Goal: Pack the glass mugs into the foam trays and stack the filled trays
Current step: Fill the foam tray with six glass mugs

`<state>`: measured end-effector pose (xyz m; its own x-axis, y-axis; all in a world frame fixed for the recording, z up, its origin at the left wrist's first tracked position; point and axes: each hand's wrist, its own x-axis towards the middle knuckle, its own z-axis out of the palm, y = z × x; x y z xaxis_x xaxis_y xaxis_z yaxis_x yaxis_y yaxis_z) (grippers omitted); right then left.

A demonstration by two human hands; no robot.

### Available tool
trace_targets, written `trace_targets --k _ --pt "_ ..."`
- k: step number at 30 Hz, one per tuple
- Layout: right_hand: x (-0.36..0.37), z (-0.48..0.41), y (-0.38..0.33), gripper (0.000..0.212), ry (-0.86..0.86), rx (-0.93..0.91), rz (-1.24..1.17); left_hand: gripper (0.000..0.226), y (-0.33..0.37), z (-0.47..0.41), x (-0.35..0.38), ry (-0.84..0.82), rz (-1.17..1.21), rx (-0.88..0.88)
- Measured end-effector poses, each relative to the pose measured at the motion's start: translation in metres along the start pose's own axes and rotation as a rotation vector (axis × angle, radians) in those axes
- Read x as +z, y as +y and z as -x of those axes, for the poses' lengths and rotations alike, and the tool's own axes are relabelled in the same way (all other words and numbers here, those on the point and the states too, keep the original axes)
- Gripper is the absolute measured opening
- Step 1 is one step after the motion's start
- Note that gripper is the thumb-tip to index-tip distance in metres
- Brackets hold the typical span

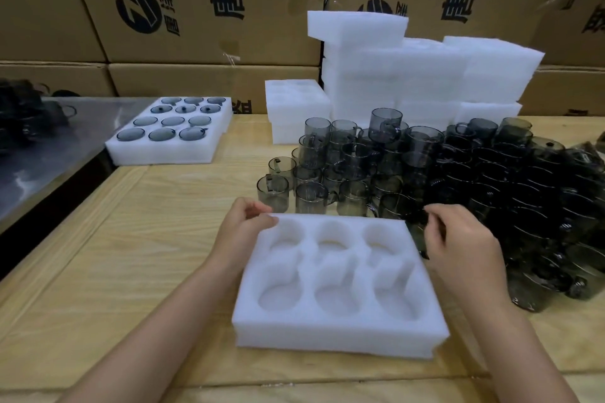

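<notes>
Head view: white foam tray [340, 334] (six round pockets) sits empty.

I see the bare left forearm [154, 324] and right forearm [514, 340] reaching forward from the bottom edge, angled inward toward each other. The left hand [244, 226] has a straight wrist, its thumb and curled fingers pinching the far left corner of the foam tray [337, 334]. The right hand [461, 245] shows its back, fingers curled downward at the tray's far right corner; what they grip I cannot tell.
</notes>
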<state>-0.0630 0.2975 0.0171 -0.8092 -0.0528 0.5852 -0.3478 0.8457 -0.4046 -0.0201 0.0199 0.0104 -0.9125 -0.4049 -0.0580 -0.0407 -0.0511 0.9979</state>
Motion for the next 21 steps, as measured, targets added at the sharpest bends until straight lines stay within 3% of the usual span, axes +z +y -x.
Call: trace_targets --k 4,7,11,15,17,19,21 --pt "0.006 0.006 0.015 0.027 -0.260 0.140 0.143 0.028 -0.007 -0.004 0.008 -0.058 0.226 0.001" --pt "0.009 0.004 0.013 0.023 -0.306 0.155 0.062 0.029 -0.016 -0.004 0.005 -0.108 0.195 0.060" --pt "0.001 0.004 0.007 0.018 -0.204 0.165 -0.024 0.025 -0.024 -0.007 0.004 -0.101 0.144 0.128" --pt "-0.026 0.003 -0.012 0.015 0.085 0.010 0.001 0.021 -0.028 -0.010 0.006 -0.067 0.100 0.213" --pt "-0.041 -0.001 -0.036 0.017 0.173 -0.007 -0.142 0.019 -0.029 -0.011 0.006 -0.060 0.076 0.241" --pt "-0.045 -0.009 -0.066 0.019 0.074 -0.039 -0.316 0.014 -0.030 -0.013 0.006 -0.075 0.054 0.252" --pt "-0.035 -0.015 -0.100 0.025 -0.143 -0.094 -0.397 0.014 -0.031 -0.015 0.005 -0.083 0.042 0.258"
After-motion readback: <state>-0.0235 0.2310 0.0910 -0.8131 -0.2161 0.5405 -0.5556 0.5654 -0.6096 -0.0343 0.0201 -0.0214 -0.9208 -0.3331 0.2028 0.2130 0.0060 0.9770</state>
